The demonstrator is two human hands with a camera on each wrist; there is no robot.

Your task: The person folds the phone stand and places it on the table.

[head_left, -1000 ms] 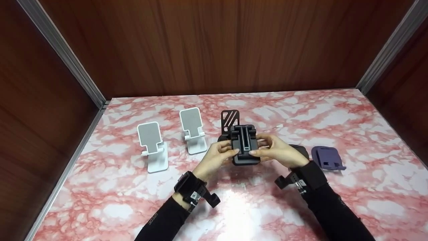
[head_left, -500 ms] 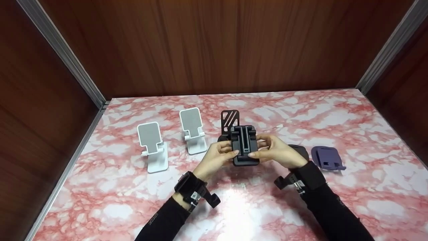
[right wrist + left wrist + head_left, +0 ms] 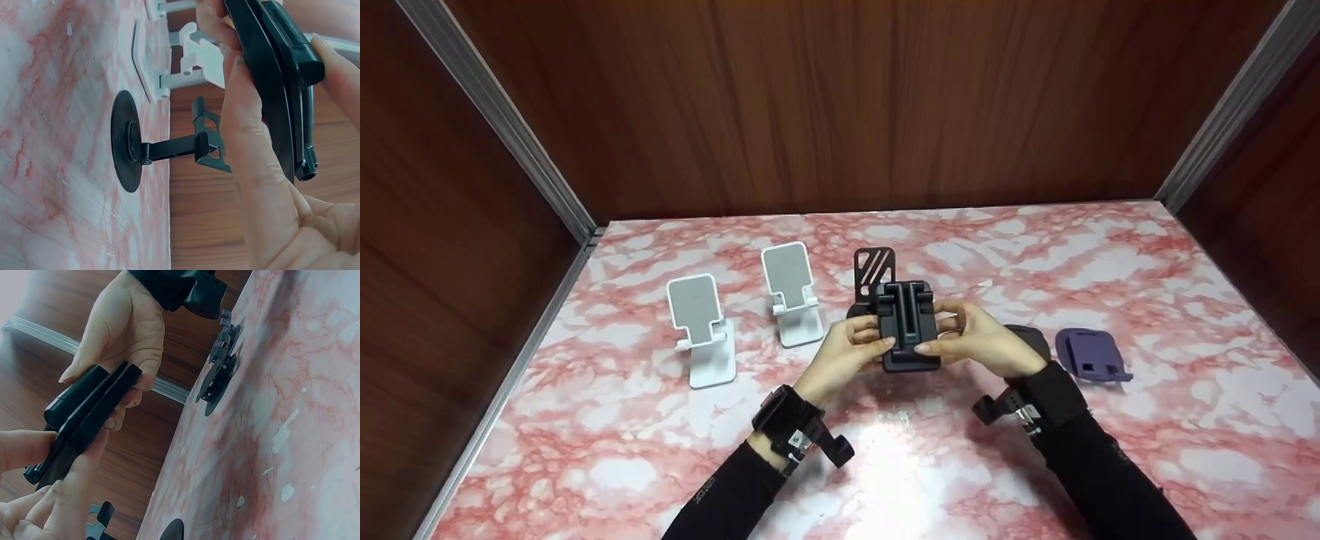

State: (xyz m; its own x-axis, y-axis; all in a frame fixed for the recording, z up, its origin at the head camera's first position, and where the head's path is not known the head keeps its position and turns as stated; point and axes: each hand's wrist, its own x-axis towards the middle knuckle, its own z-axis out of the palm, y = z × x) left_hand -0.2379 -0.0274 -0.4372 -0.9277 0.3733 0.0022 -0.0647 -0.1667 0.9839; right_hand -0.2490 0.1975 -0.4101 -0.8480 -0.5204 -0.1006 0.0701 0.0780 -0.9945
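Both hands hold a folded black phone stand [image 3: 908, 326] up above the table, with its hinged side facing the head camera. My left hand [image 3: 847, 351] pinches its left edge, thumb in front and fingers behind. On the opposite edge, my right hand [image 3: 982, 341] grips it the same way. The left wrist view shows the folded stand [image 3: 84, 422] edge-on, its flat plates lying close together. In the right wrist view its thick hinge block [image 3: 306, 62] lies near the right thumb. Behind it stands an unfolded black phone stand with a slotted plate [image 3: 875, 270] and a round base [image 3: 126, 140].
Two white phone stands with grey pads, a front one [image 3: 696, 307] and a back one [image 3: 789, 277], stand unfolded on the left. A folded purple stand [image 3: 1095, 355] lies on the right, beside a dark one [image 3: 1030, 339] partly behind the right wrist. Wood panels [image 3: 885, 105] enclose the marbled table [image 3: 622, 472].
Both hands keep their grip on the black phone stand, which stays almost in place. The right thumb has slid slightly left along its front.
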